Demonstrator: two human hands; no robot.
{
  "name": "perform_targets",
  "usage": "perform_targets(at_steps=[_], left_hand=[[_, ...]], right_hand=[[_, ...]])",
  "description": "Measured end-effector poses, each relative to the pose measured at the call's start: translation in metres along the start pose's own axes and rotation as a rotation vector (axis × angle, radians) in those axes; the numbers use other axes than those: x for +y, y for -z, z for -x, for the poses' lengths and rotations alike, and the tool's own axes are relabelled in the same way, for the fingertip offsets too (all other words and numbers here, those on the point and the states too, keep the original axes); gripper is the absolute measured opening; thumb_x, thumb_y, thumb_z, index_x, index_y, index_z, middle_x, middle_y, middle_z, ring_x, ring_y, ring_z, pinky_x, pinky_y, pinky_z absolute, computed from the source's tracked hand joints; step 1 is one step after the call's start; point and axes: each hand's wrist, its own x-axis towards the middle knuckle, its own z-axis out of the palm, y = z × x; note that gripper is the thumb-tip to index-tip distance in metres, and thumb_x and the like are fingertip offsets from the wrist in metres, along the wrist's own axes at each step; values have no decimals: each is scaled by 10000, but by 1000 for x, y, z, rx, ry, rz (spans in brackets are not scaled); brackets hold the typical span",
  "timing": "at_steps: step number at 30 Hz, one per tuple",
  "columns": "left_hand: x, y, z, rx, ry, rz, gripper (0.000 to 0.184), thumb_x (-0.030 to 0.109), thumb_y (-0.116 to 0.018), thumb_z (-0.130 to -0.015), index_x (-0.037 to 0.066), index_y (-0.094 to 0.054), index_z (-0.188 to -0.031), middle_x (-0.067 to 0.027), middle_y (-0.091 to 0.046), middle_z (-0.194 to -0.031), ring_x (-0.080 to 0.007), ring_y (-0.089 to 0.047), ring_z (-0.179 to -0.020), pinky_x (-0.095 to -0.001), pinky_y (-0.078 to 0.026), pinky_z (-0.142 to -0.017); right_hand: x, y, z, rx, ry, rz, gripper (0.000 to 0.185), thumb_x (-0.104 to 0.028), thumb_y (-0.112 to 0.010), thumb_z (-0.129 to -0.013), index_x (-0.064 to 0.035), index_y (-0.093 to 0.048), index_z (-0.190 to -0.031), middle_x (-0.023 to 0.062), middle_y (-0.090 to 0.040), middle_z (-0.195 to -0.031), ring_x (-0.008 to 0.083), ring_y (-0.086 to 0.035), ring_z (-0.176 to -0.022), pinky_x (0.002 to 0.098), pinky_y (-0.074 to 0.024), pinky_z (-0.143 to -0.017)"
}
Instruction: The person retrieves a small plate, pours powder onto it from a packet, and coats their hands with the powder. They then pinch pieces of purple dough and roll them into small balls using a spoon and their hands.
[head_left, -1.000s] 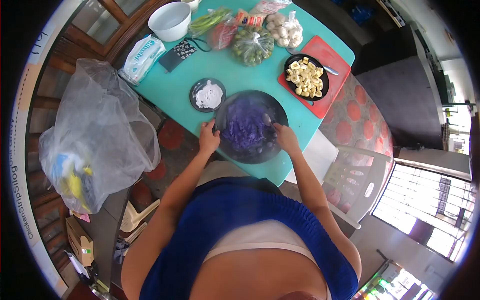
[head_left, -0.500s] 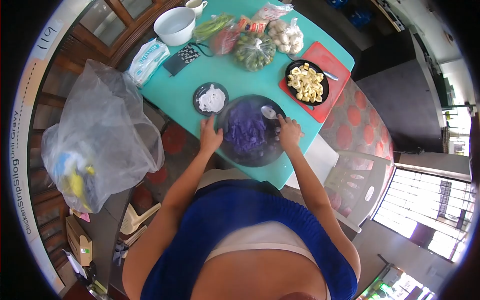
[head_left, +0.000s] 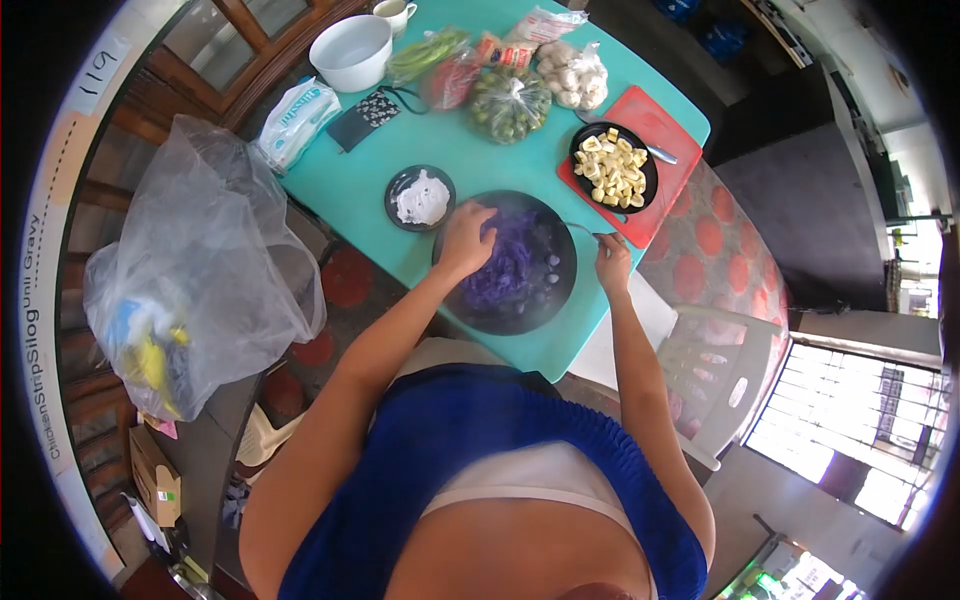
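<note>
A round dark bowl (head_left: 550,305) with a purple mash (head_left: 505,275) in it stands at the near edge of the table. My left hand (head_left: 467,240) reaches over the bowl's left side, thumb and fingers apart; whether the fingertips touch the mash I cannot tell. Just right of the rim, my right hand (head_left: 613,262) is closed on the handle of a metal spoon (head_left: 580,228), which points left toward the bowl. Beside the bowl at upper left sits a small dark plate (head_left: 394,212) with a white paste (head_left: 422,200) on it.
On the turquoise table (head_left: 345,205), a black plate (head_left: 628,207) of cut yellow pieces rests on a red cutting board (head_left: 680,125). Bagged green fruits (head_left: 508,105), bagged garlic (head_left: 575,75), a white bowl (head_left: 350,50) and a wipes pack (head_left: 298,125) stand farther back.
My left hand has moved from the bowl's left rim to over the mash. The right hand has shifted right and lifted the spoon out of the bowl.
</note>
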Motion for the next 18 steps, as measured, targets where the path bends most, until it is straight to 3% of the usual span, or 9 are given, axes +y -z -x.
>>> perform_targets(at_steps=[3, 7, 9, 11, 12, 15, 18], left_hand=[[-11, 1, 14, -13, 40, 46, 315, 94, -656, -771, 35, -638, -1080, -156, -577, -1099, -341, -531, -1049, -416, -427, -915], [-18, 18, 35, -65, 183, 134, 297, 78, -644, -783, 33, -637, -1076, -151, -580, -1066, -326, -560, -987, -403, -453, -867], [-22, 28, 46, -57, 213, 147, 291, 74, -640, -789, 31, -638, -1076, -146, -583, -1047, -314, -571, -963, -389, -465, -842], [-24, 34, 50, -47, 247, 165, 284, 70, -635, -795, 29, -639, -1077, -141, -585, -1028, -302, -583, -939, -376, -476, -817], [-24, 36, 52, -45, 269, 164, 278, 72, -632, -802, 27, -640, -1076, -139, -588, -1018, -287, -593, -910, -366, -483, -795], [-31, 35, 57, -24, 278, 189, 280, 66, -634, -813, 34, -641, -1091, -128, -590, -1009, -246, -605, -858, -340, -482, -735], [-30, 39, 55, -4, 274, 225, 288, 60, -640, -822, 46, -643, -1110, -121, -592, -1007, -221, -610, -828, -318, -473, -693]], right_hand=[[16, -8, -4, 44, 30, -135, 215, 78, -587, -730, -32, -684, -887, 133, -615, -872, 332, -600, -792, 423, -486, -721], [24, -12, -5, -123, 50, -7, 289, 92, -567, -692, -23, -661, -940, 149, -614, -932, 343, -586, -911, 417, -477, -798], [16, -18, -11, -158, 76, 58, 318, 95, -558, -678, -13, -650, -962, 160, -615, -961, 350, -583, -943, 408, -475, -830], [-16, -25, -20, -15, 160, 70, 376, 82, -557, -650, -33, -636, -1000, 164, -578, -1048, 355, -535, -1025, 427, -446, -894], [-33, -33, -26, -103, 136, -10, 370, 56, -577, -660, -46, -637, -1010, 167, -548, -1095, 356, -504, -1074, 439, -417, -932], [-86, -58, -41, -259, 328, 103, 345, -20, -635, -702, -68, -631, -1043, 139, -549, -1060, 327, -508, -1036, 443, -425, -899], [-81, -87, -49, -321, 382, 270, 245, -63, -611, -765, -70, -634, -1009, 136, -553, -1036, 311, -503, -1011, 422, -434, -837]])
